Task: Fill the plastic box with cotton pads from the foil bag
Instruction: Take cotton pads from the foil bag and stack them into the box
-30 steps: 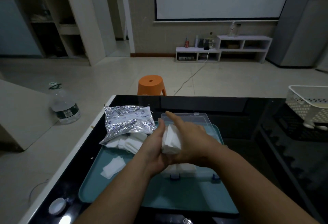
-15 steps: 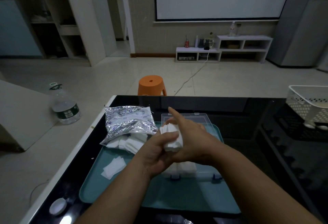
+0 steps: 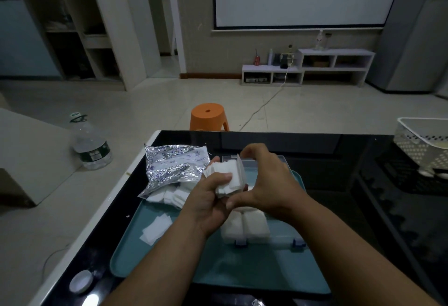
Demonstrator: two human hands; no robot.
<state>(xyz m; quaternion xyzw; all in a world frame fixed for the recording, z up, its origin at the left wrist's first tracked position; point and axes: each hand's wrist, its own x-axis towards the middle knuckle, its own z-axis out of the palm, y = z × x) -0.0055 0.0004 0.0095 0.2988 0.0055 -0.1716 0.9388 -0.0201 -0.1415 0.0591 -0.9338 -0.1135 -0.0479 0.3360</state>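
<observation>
Two-handed grip on the stack of cotton pads [image 3: 228,178], just above the plastic box [image 3: 278,240]: left hand [image 3: 208,203] pinching it, right hand [image 3: 269,184] curled round its far edge. Square the edges, then lower upright beyond the packed rows; foil bag [image 3: 174,165] lying far left.

Tray [image 3: 242,271] mid-table [image 3: 339,160]. Plastic box [image 3: 281,239] on tray toward 1 o'clock, cotton pads [image 3: 254,228] inside, near-left. Foil bag [image 3: 174,167] at tray's 10 o'clock, atop spilled pads [image 3: 174,195]. Loose pads [image 3: 156,229] at 8. Pad stack [image 3: 228,177] above box, between left hand [image 3: 208,201] and right hand [image 3: 269,184]. Basket [image 3: 421,145] at table's 3; stool [image 3: 208,116] behind, 12.
</observation>
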